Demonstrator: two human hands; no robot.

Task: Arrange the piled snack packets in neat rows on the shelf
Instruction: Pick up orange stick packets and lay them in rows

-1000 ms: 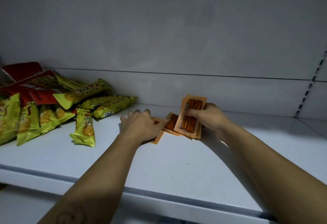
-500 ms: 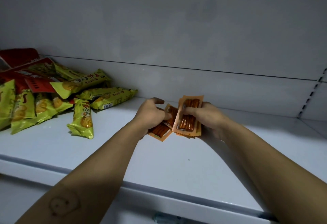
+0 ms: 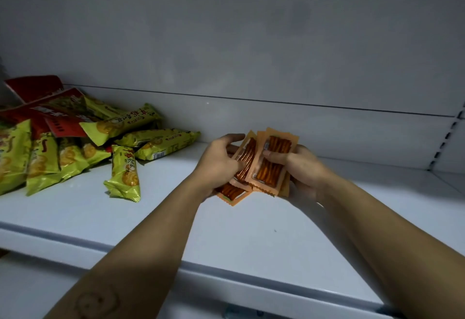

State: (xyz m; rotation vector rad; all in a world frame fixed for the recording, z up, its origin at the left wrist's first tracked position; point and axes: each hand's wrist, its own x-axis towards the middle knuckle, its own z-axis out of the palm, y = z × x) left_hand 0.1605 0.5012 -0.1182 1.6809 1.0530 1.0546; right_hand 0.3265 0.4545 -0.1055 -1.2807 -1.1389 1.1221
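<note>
**A:** Snack packets (image 3: 75, 147): where do they sit on your feed?

**B:** I see them heaped at the far left of the shelf (image 3: 251, 230). Green ones lie over red packets (image 3: 35, 87), close to the back panel (image 3: 226, 41). One green packet (image 3: 124, 172) lies apart, just right of the heap, with one end towards me.

**A:** And the hands?

**B:** They're mid-shelf. The left hand (image 3: 219, 165) is curled round a couple of orange packets (image 3: 273, 162), with its thumb on top. The right hand (image 3: 304, 170) pinches a fanned bunch of the same kind, its thumb across the front one. The two bunches overlap and touch.

**A:** Anything in the way?

**B:** Both forearms cross the shelf's front lip and cover part of it.

**A:** What can't you make out?

**B:** The heap runs off the left edge. I cannot count the orange packets behind the front one. The print on the green wrappers is too small to read. At far right a slotted upright (image 3: 445, 140) is cut by the frame.
</note>
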